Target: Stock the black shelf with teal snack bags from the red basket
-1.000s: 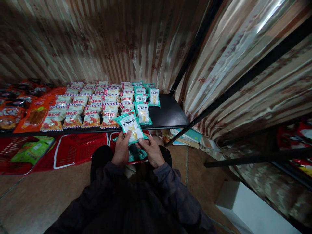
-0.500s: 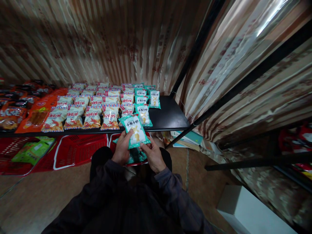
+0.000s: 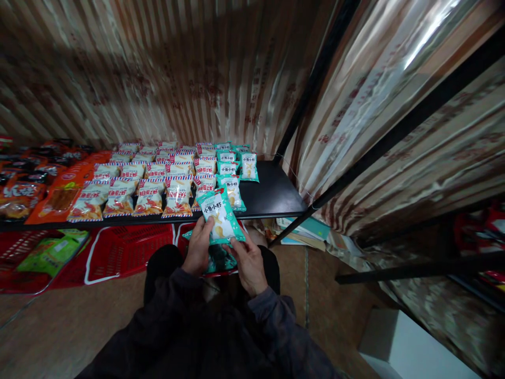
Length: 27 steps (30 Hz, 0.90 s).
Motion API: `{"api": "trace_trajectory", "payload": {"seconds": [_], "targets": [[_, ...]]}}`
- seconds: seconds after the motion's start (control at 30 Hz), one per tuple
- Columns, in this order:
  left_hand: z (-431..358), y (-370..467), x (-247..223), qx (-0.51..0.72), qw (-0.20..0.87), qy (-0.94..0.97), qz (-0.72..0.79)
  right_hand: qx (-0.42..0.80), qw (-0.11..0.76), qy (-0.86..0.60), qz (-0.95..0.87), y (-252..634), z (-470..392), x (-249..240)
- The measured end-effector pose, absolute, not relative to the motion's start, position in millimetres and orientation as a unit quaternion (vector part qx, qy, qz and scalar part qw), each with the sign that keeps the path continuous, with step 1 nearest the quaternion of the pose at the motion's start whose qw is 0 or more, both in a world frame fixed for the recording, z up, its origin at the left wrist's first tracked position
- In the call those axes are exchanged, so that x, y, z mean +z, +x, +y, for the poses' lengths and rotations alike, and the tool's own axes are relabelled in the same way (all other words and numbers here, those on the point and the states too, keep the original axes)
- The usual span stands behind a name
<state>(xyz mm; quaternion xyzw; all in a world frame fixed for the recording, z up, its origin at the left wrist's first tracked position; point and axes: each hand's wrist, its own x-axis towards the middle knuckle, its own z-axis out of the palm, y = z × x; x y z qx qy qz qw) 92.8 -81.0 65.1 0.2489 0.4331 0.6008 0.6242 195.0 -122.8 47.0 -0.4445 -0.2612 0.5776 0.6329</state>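
Observation:
A teal and white snack bag (image 3: 221, 218) is held between both hands in front of the shelf edge. My left hand (image 3: 199, 243) pinches its left side, thumb on the front. My right hand (image 3: 249, 262) has its fingers closed on the lower right edge. Similar teal bags (image 3: 233, 193) stand in a column on the black shelf (image 3: 272, 192), just behind the held bag, with one more bag (image 3: 249, 167) to their right. Left of them are rows of white bags with red lettering (image 3: 177, 195). Below my hands, more teal bags (image 3: 219, 259) lie in a red basket.
Orange packs (image 3: 63, 195) lie at the shelf's left. Another red basket (image 3: 130, 250) and one with green packs (image 3: 53, 255) are beneath. Black posts (image 3: 394, 131), papers (image 3: 305, 230) and a white box (image 3: 410, 347) are at the right.
The held bag has tilted, its top leaning left, and moved slightly right. My right hand has shifted a little lower with it. The view has shifted slightly.

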Motion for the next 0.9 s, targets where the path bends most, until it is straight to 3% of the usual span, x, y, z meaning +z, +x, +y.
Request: {"api": "trace_trajectory", "payload": {"seconds": [0.23, 0.47, 0.73, 0.9], "targets": [[-78, 89, 64, 0.642, 0.46, 0.363, 0.494, 0.287, 0.591, -0.531, -0.536, 203, -132, 46], [-95, 81, 92, 0.611, 0.534, 0.369, 0.453, 0.06, 0.511, -0.489, -0.704, 205, -141, 44], [-101, 84, 109, 0.592, 0.617, 0.241, 0.459, -0.007, 0.45, -0.484, -0.75, 196, -148, 41], [-94, 77, 90, 0.575, 0.675, 0.196, 0.418, 0.094, 0.461, -0.441, -0.764, 198, -155, 45]]}}
